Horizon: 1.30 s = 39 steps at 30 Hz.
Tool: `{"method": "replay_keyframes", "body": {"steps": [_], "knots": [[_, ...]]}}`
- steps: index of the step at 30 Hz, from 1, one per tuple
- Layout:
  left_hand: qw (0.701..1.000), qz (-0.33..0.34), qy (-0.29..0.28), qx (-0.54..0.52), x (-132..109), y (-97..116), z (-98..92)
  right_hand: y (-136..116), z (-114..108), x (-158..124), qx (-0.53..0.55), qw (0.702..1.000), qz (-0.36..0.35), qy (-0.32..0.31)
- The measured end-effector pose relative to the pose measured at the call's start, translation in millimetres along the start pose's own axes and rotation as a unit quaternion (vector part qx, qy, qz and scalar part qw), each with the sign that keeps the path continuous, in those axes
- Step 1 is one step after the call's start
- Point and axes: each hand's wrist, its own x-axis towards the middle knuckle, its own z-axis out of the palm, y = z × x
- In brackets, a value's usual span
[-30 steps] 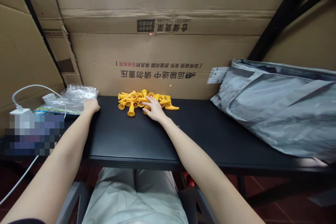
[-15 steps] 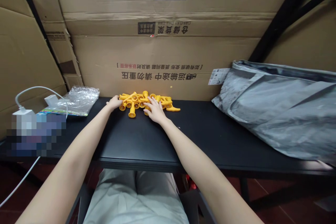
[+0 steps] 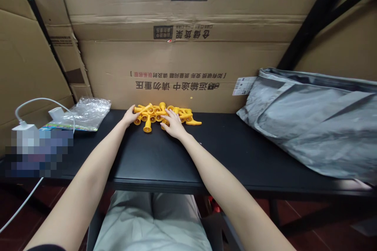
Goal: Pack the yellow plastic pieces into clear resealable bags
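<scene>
A heap of yellow plastic pieces with flared, bell-like ends (image 3: 147, 124) lies on the black table against the cardboard. My left hand (image 3: 129, 116) is at the heap's left end, its fingertips against the pieces there and its thumb apart from the fingers. On the right part of the heap rests my right hand (image 3: 173, 123), palm down with the fingers stretched and spread. It covers some pieces beneath it. One curved yellow piece (image 3: 193, 123) sticks out at the heap's right end. Neither hand has a piece lifted.
Cardboard (image 3: 182, 59) with printed characters stands behind the black table (image 3: 153, 164). At left are a clear plastic bag (image 3: 92, 111), a white charger with a cable (image 3: 26, 135) and a blurred-out item (image 3: 44, 153). A large grey bag (image 3: 312, 125) takes up the right side.
My left hand has moved slightly right, in against the heap's left end. The right hand stays on the heap, and the pieces look nearly unmoved. The view has shifted slightly.
</scene>
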Motion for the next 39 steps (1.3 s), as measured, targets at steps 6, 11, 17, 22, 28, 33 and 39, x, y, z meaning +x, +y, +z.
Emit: {"method": "replay_keyframes", "body": {"steps": [6,11,17,22,28,33,39], "knots": [[0.999,0.008,0.030,0.019,2,8,0.8,1,0,1,-0.004,1.000,-0.009,0.012],[0.977,0.120,0.161,0.071,-3,31,-10.8,2,1,2,0.005,1.000,-0.024,0.018],[0.936,0.265,0.225,0.062,-17,66,-23.6,-2,0,2,0.005,0.999,-0.023,0.024],[0.914,0.352,0.197,0.040,-39,71,-15.8,-15,-6,3,0.064,0.993,-0.065,0.073],[0.888,0.446,0.079,0.075,-65,57,5.6,-34,-12,-1,0.172,0.978,-0.067,0.096],[0.854,0.507,-0.028,0.115,-73,52,13.1,-35,-14,-2,0.182,0.976,-0.058,0.103],[0.833,0.535,-0.055,0.127,-78,53,14.7,-32,-10,0,0.194,0.974,-0.015,0.115]]}}
